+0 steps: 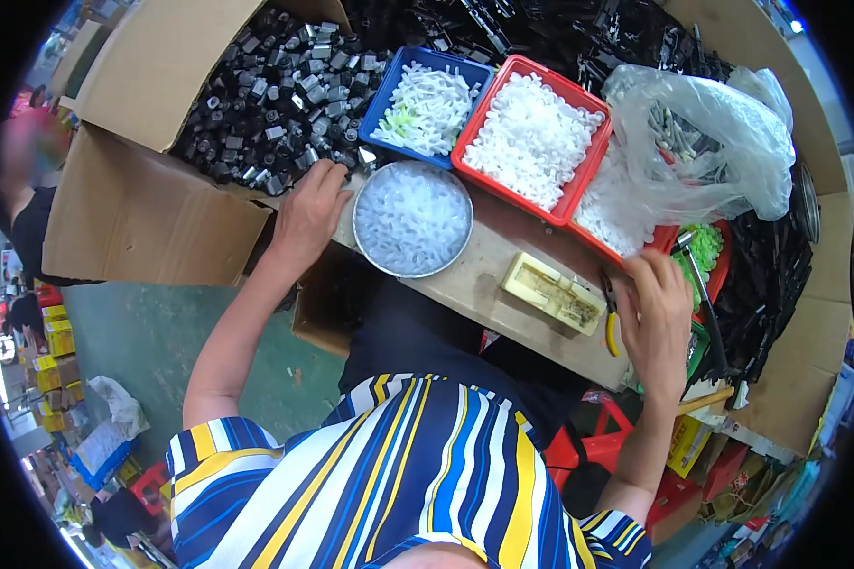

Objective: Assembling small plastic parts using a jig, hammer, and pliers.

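Observation:
My left hand [310,216] reaches to the front edge of a heap of small black and clear, block-like parts [280,100]. Its fingers are curled together at the heap, and their tips are too hidden to show what they grip. To its right stands a round metal bowl [359,232] of translucent small plastic pieces. My right hand [659,318] is at the right end of the bench, fingers bent and drawn together beside the red tray of white pieces [605,247]; anything between them is hidden. Close by lie yellow-handled pliers [613,334] and a cream block-shaped fixture [553,293].
A blue tray [370,133] and a red tray [460,156] hold white plastic pieces. A clear plastic bag [731,152] sits at the right, above a container of green pieces [704,248]. Cardboard flaps [152,218] stand at the left; long black parts [778,284] pile behind.

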{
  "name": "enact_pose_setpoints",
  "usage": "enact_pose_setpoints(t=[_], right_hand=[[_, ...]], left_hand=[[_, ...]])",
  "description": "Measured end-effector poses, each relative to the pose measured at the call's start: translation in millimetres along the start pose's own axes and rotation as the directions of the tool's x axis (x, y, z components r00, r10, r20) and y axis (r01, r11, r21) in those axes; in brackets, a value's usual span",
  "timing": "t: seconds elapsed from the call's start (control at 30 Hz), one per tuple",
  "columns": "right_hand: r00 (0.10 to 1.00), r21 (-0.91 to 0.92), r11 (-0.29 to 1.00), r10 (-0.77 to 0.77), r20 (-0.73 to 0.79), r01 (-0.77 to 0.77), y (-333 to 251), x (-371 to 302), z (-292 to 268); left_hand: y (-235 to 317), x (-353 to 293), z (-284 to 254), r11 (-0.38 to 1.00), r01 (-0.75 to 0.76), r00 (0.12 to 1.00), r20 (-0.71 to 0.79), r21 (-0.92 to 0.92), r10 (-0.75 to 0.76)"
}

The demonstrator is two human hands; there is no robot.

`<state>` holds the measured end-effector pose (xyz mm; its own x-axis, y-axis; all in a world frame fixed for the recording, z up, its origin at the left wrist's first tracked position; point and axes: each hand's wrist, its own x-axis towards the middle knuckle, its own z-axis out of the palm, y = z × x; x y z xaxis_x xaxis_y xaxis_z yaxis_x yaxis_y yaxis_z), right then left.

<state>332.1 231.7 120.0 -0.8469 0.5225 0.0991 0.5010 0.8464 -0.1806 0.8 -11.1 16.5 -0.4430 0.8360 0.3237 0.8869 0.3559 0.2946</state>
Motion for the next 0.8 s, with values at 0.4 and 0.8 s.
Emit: enact_pose_setpoints(t=[0.4, 0.8], right_hand=[[0.902, 0.025, 0.957, -0.265, -0.342, 0.290, -26.0, 303.1, 98.4], [0.912, 0.159, 0.937, -0.247, -0.327, 0.311, -42.7, 256.4, 44.1]], left_hand=[[2.2, 2.1, -4.6, 0.992, 0.030, 0.996, 0.086, -0.122, -0.020], [-12.8, -5.4, -7.1, 0.792, 0.304, 0.950, 0.110, -0.530, -0.292]])
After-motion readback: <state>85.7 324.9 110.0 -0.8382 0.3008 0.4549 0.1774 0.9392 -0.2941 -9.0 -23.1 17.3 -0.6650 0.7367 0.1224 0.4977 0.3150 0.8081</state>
